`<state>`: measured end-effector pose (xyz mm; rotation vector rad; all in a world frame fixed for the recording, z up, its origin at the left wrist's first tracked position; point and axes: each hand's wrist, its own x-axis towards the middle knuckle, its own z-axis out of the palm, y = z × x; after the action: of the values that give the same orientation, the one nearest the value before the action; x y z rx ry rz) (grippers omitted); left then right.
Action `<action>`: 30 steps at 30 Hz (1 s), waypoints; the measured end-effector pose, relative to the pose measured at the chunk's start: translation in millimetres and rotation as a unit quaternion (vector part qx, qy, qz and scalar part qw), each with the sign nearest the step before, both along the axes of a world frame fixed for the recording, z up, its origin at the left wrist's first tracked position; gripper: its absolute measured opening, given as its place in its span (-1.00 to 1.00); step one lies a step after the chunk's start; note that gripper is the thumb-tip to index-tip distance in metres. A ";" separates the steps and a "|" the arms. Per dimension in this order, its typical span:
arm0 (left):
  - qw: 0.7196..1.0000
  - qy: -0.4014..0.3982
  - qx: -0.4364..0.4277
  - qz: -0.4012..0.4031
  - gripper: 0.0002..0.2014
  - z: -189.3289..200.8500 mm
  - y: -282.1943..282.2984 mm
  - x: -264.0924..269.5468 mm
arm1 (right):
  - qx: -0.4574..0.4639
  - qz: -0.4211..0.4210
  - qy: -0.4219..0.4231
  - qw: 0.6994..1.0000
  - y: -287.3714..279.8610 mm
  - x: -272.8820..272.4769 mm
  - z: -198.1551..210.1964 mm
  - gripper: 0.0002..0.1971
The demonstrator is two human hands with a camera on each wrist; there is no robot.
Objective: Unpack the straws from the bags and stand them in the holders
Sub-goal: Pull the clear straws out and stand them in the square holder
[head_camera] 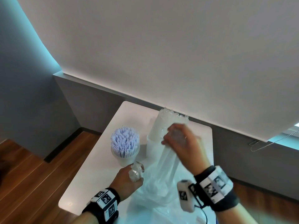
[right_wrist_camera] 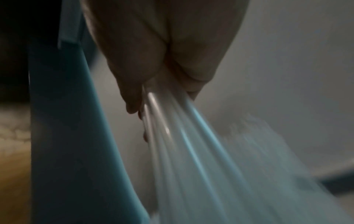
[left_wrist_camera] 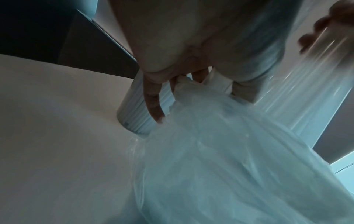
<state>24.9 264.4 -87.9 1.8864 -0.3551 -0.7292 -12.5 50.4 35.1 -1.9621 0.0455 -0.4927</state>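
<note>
- Clear straws (head_camera: 168,125): featherweight and stiff-ish one by one, probably slick and ready to fan out as a bunch, so best squeezed around the middle of the bundle, never by the tips.
- Right hand (head_camera: 181,141) doing roughly that, fingers curled and clamped on the bundle with bag film bunched in the same grip, held over the white square holder (head_camera: 151,147) at the far side of the table (head_camera: 90,175).
- Plastic bag (head_camera: 161,183): thin, floppy, clingy, trailing from the bundle down onto the table toward the near edge.
- Left hand (head_camera: 129,180) closed tight on a scrunched wad of clear film, just beside the round holder (head_camera: 125,156).
- Looks-wise: transparent, glossy tubes, ends bristling unevenly at the top; pale lilac straws (head_camera: 125,140) packed upright in the round holder already.
- Can't tell whether the bundle's lower ends are free of the bag or inside the holder yet.
</note>
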 end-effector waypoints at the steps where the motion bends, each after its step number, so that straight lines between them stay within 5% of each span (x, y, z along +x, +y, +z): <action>1: 1.000 -0.002 0.001 -0.004 -0.76 0.5 0.1 -0.2 | 0.032 -0.001 -0.015 0.999 -5.9 3.8 18.1 -0.78; 6: 0.999 -0.026 0.009 -0.018 -0.70 2.9 -1.4 -0.8 | 0.089 -0.005 -0.092 0.992 -30.5 27.2 68.0 -0.76; 19: 1.000 -0.009 0.003 -0.013 -0.75 7.2 1.3 -2.5 | 0.022 0.003 -0.118 0.993 -39.1 49.1 90.6 -0.77; 30: 1.000 0.013 0.000 0.004 -0.78 8.1 0.6 -3.6 | -0.134 -0.053 0.002 0.990 -40.0 51.8 19.9 -0.66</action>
<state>21.4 265.0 -79.8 1.8760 -0.3299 -0.7477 39.3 10.5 55.0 -2.2322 0.0910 -0.5903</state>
